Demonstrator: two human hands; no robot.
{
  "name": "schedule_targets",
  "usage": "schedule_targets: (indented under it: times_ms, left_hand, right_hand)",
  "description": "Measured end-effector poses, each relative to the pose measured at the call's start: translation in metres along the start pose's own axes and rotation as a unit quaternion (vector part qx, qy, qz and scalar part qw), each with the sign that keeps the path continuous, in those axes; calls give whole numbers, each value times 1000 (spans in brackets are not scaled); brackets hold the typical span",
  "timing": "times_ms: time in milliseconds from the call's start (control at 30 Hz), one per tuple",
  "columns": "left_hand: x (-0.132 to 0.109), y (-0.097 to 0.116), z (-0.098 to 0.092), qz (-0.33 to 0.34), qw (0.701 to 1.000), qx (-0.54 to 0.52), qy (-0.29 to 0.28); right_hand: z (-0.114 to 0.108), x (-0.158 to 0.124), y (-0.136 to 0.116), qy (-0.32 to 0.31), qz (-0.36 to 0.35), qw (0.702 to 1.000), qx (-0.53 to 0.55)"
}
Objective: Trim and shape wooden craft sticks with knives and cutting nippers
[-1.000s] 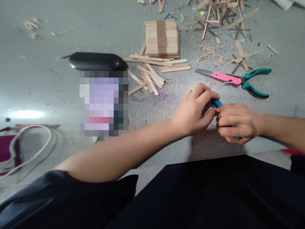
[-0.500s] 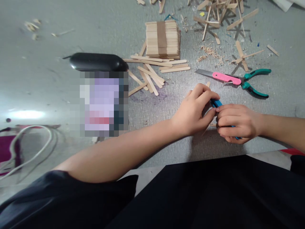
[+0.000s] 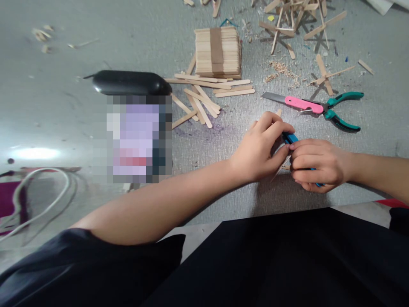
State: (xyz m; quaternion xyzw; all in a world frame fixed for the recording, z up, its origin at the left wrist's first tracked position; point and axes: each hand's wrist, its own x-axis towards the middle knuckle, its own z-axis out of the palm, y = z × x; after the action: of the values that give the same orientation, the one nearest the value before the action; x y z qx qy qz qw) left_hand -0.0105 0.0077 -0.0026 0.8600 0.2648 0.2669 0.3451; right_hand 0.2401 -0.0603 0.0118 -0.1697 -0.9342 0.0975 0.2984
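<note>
Head view, one moment logged. Left hand [image 3: 258,149] is clenched around a thin stick [image 3: 279,112]; its tip shows above the knuckles and its lower end pokes out beneath the palm. Right hand [image 3: 315,164] is closed on a blue cutter [image 3: 290,137], whose nose sits against the left fingertips. Both hands meet close to the near edge of the surface [image 3: 96,38], right of its middle. I cannot see the blade; fingers cover it.

Beyond the hands, toward the right edge, a pink cutter [image 3: 303,103] and green pliers [image 3: 343,111] lie touching. A banded stack [image 3: 218,51] stands near the far edge, with loose sticks [image 3: 201,100] fanned before it and a black case [image 3: 131,82] to their left.

Risk, in my judgement:
- The left fingertips lie just beside the cutting end, so a slip along the grain could drive the blade into them.
- The stick is thin and may split or snap under pressure.
- The pink cutter's blade is bare and points toward the left hand.
</note>
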Motion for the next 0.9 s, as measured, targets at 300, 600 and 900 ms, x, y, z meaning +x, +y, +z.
schedule_targets:
  times_ms: [300,600,900]
  left_hand:
    - [1,-1,1,13,1000,-3,7]
    - [0,-1,0,2,1000,0,-1]
    - [0,0,0,1,1000,-3,-1]
  right_hand:
    - [0,0,0,2,3,1000,-11]
    - [0,-1,0,-5,1,1000,-3]
    - [-1,0,0,-5,-2,1000,-4]
